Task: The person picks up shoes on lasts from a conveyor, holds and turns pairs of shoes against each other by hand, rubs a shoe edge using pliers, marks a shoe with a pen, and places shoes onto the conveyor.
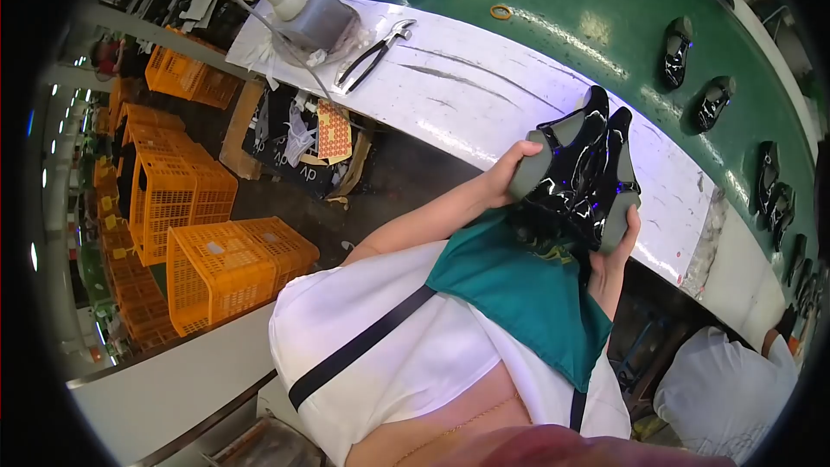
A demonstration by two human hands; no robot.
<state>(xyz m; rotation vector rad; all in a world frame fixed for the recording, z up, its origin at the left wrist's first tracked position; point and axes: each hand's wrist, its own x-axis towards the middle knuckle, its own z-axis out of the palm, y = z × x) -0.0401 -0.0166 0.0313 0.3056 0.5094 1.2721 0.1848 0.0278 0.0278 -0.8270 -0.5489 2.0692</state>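
A pair of glossy black shoes with grey soles is held side by side in front of my chest, toes pointing away over the white work surface (432,69). My left hand (508,175) is closed on the left shoe (566,156), thumb against its grey sole; the other fingers are mostly behind it. Around the grey sole side of the right shoe (616,182), near its heel, my right hand (619,246) is closed. The shoes touch or nearly touch each other. A teal apron (527,294) hangs just below them.
Pincers (376,56) and a grey bottle with a white nozzle (311,13) lie at the left of the surface. Beyond runs a green belt (553,0) carrying several black shoes (677,52). Orange crates (233,264) stand at left. A co-worker (726,389) sits at lower right.
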